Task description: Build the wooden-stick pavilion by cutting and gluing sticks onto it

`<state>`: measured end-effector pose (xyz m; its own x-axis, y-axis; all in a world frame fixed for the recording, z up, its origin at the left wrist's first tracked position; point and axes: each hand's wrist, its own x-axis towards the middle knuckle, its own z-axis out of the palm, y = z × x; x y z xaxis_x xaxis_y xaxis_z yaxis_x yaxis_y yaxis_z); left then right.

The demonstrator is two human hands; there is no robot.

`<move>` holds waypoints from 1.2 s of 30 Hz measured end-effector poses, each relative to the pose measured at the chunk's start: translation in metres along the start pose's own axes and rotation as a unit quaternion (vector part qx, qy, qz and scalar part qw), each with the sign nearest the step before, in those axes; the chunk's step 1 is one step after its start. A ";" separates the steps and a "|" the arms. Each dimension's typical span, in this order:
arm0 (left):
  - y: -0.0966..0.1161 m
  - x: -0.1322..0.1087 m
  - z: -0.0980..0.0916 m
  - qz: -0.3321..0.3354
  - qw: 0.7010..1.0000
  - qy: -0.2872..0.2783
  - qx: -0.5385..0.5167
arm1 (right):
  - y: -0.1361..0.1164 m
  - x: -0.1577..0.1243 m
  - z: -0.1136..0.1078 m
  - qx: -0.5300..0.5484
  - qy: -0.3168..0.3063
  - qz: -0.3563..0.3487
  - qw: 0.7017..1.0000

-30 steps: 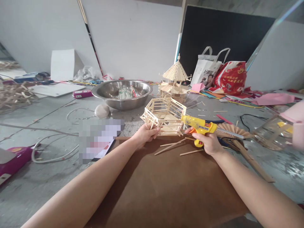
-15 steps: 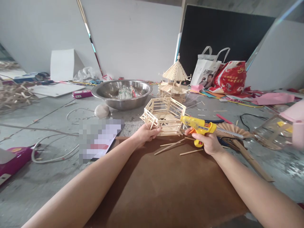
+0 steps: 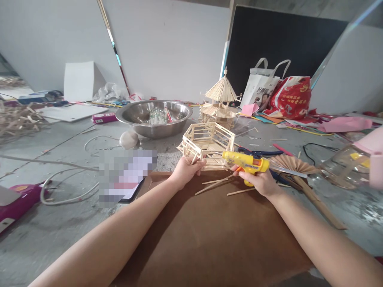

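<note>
An openwork hexagonal frame of thin wooden sticks [image 3: 214, 137] stands at the far edge of a brown board [image 3: 215, 231]. Closed on its near left corner is my left hand [image 3: 188, 170]; the fingertips partly hide what they pinch. My right hand [image 3: 261, 182] grips a yellow hot glue gun [image 3: 247, 160], fingers around the handle by the orange trigger. The gun's nozzle points left, close to the frame's front side; whether it touches cannot be made out. Loose sticks [image 3: 214, 186] lie on the board below the gun.
Behind the frame rises a stick-built pagoda [image 3: 223, 95]. A steel basin [image 3: 155, 129] with plastic in it stands left of that. A phone-like slab with a blurred screen [image 3: 134, 179] lies left of the board. At right are a folded paper fan [image 3: 291, 164], dark-handled pliers [image 3: 260, 152] and a clear jug [image 3: 344, 165].
The glue gun has shifted left and turned slightly, bringing its nozzle farther across the frame's front. My left hand has moved slightly right along the corner; the frame stays nearly in place.
</note>
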<state>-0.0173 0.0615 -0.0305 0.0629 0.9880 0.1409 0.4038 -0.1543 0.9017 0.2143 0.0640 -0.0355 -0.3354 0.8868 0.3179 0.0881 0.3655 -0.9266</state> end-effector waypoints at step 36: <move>0.007 -0.004 0.005 -0.012 0.997 0.017 0.075 | -0.005 0.000 0.016 -0.223 -0.045 -0.042 0.973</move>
<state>-0.0102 0.0569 -0.0270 0.0212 0.9904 0.1363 0.5366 -0.1263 0.8343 0.1994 0.0576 -0.0344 -0.4384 0.8273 0.3512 0.4477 0.5398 -0.7128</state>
